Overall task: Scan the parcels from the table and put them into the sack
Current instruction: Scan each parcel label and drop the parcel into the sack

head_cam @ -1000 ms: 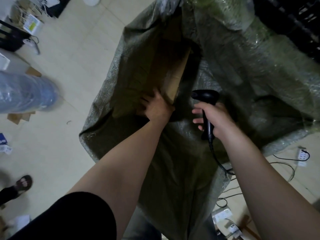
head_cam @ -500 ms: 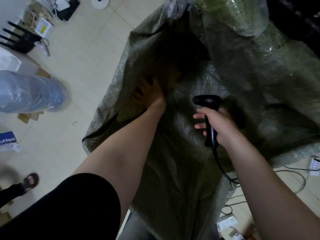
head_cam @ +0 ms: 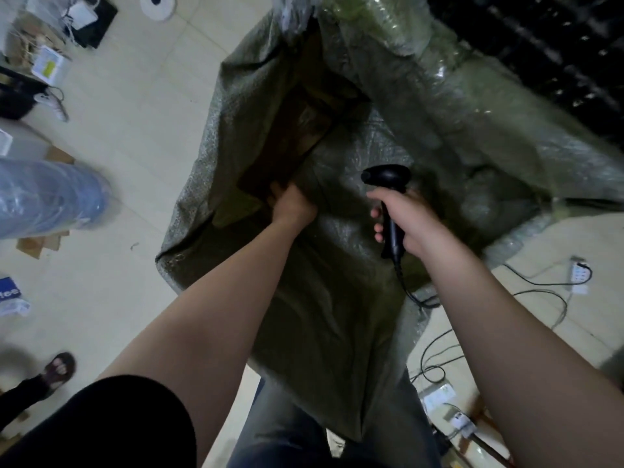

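Observation:
A large green woven sack (head_cam: 337, 298) lies open on the floor in front of me. Inside its mouth rests a brown cardboard parcel (head_cam: 290, 143), dim in shadow. My left hand (head_cam: 293, 205) reaches into the sack mouth, its fingers curled at the parcel's near edge and partly hidden. To the right, above the sack cloth, my right hand (head_cam: 403, 219) is closed around the handle of a black barcode scanner (head_cam: 386, 179). The scanner's head points up and left, and its cable (head_cam: 410, 292) trails down over the sack.
A blue plastic-wrapped roll (head_cam: 50, 194) lies on the tiled floor at left. Another person's sandalled foot (head_cam: 59, 368) is at lower left. Power strips (head_cam: 580, 271) and cables (head_cam: 435, 363) lie at right. Boxes and clutter (head_cam: 50, 62) fill the upper left.
My left hand, deep in the sack mouth half a second ago, has drawn back to the parcel's near edge. The parcel now lies farther inside. My right hand keeps the scanner almost still.

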